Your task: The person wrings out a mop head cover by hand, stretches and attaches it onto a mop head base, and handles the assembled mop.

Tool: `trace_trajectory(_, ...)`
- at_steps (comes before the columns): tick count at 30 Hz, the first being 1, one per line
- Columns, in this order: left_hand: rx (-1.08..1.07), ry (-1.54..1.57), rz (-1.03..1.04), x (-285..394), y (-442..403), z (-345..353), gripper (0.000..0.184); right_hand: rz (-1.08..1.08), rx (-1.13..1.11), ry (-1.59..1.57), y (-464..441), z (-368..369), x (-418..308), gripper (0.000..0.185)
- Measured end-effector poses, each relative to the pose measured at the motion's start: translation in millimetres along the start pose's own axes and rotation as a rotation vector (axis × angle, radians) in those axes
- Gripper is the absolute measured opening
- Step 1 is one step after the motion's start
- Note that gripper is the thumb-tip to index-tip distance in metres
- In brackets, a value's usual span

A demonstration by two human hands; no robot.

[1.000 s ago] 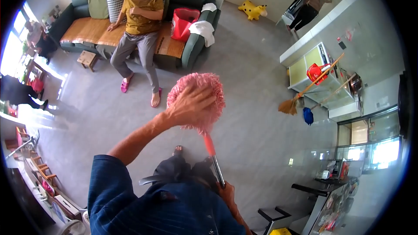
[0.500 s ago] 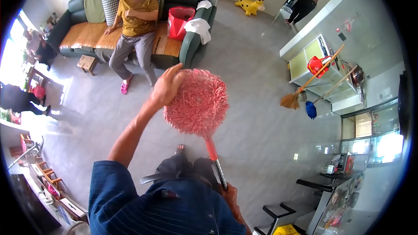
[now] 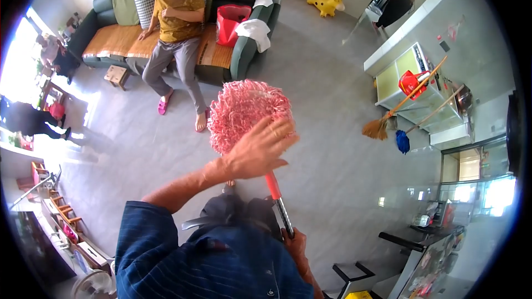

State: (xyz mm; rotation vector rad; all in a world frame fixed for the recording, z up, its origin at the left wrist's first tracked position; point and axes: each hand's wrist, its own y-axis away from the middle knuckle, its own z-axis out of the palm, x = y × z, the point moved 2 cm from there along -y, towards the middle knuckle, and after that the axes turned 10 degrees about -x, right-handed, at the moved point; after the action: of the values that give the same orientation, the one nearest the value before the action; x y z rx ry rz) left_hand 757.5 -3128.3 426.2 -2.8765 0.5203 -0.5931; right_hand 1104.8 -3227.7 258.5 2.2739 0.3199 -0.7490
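Note:
A mop with a round, shaggy pink-and-white head [image 3: 246, 108] is held up in front of my body. Its red and dark patterned handle [image 3: 281, 206] slants down to the right, and my right hand [image 3: 296, 246] is wrapped round it near my waist. My left hand [image 3: 263, 147] lies across the lower right part of the mop head, fingers stretched out and thumb apart, covering some of the strands. Whether the palm presses on the strands or hovers just over them, I cannot tell.
A person [image 3: 180, 22] sits on a green sofa [image 3: 244, 52] beyond the mop. A small wooden stool [image 3: 116, 76] stands before it. At right, a broom [image 3: 377, 127] and a blue mop [image 3: 403, 141] lean by a cabinet [image 3: 388, 83]. A black-framed chair [image 3: 354, 277] is at lower right.
My left hand has moved from the mop head's upper left edge down and right across its front. The right hand keeps its hold on the handle.

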Motion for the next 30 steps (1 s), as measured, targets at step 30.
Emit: trace_trajectory(30, 0.027, 0.051, 0.031, 67.6, -27.3, 55.6, 0.051, -0.02, -0.072, -0.261, -27.5, -47.5, 41.3, 0.03)
